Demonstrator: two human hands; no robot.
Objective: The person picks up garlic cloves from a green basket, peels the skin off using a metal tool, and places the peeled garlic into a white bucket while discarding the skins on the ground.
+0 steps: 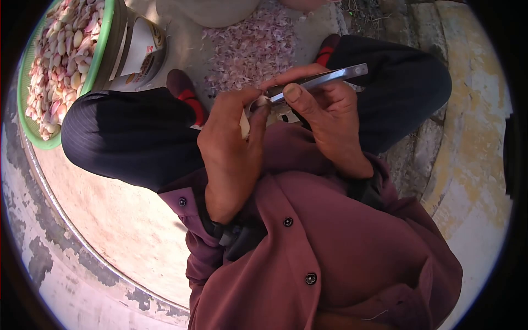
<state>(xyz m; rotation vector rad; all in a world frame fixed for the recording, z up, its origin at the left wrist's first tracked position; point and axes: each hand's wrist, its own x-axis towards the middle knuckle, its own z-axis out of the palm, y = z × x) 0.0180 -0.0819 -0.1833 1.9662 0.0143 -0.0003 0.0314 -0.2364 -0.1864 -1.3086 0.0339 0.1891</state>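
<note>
My left hand (234, 135) is closed, its thumb and fingers pinching a pale garlic clove (263, 102) that is mostly hidden. Another pale piece (245, 124) shows between the palm and the fingers; its shape is not clear. Held in my right hand (335, 110) is a slim silver metal tool (344, 73) with a small hole at its outer end. The right thumb presses along its near side and the index finger lies along the far side. The tool's inner end meets the clove at the left fingertips, and whether it has a blade or jaws is hidden there.
A green-rimmed basket (104, 49) heaped with garlic cloves (63, 60) rests at upper left beside a bucket (146, 52). Papery garlic skins (253, 49) cover the ground between the feet, near a rounded pale container (209, 11). My knees flank the hands.
</note>
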